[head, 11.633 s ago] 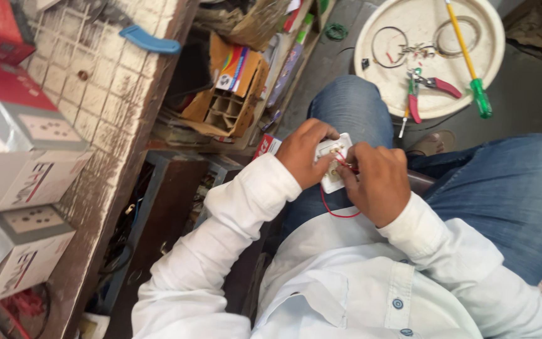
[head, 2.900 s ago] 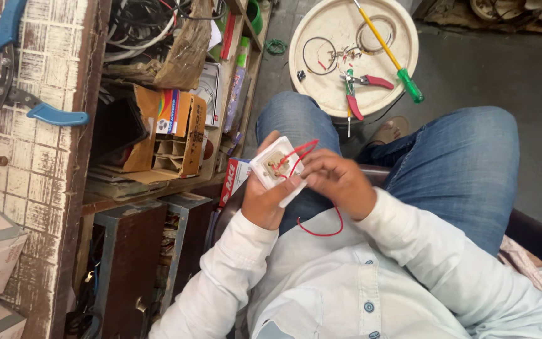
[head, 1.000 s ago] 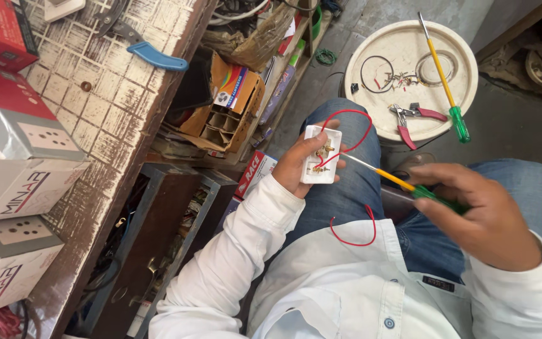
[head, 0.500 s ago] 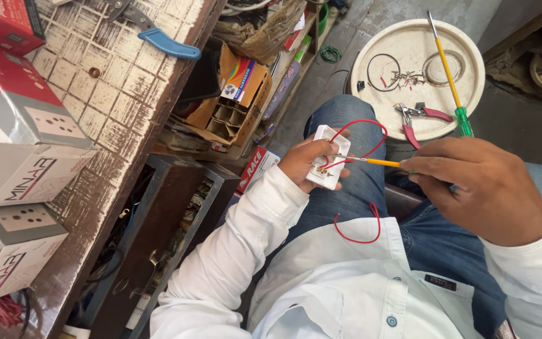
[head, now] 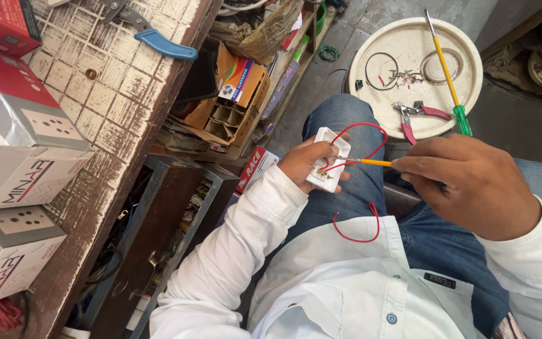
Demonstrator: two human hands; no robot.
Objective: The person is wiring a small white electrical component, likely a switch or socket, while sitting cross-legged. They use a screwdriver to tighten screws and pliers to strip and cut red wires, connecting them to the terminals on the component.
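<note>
Worn tiled workbench (head: 105, 107): runs along the person's left; carries stacked red-and-grey cartons (head: 23, 135) and blue-handled pliers (head: 158, 41), parked out of the working space.

Round white lid (head: 371, 44): sits just beyond the knees as a parts tray within reach; holds red-handled pliers (head: 418, 114), a second yellow-and-green screwdriver (head: 450, 78), wire rings and small loose hardware.

Right hand (head: 472, 188): closed around a screwdriver's handle, which it hides; held level over the lap so the shaft points leftward.

Left hand (head: 305, 164): closed on the white socket module (head: 327, 160), tilting its terminal side up toward the tool.

Red wire (head: 359, 182): loops above the module and down over the shirt, one end at the terminals.

Yellow-shafted screwdriver (head: 371, 162): tip meets the module's terminals.
</note>
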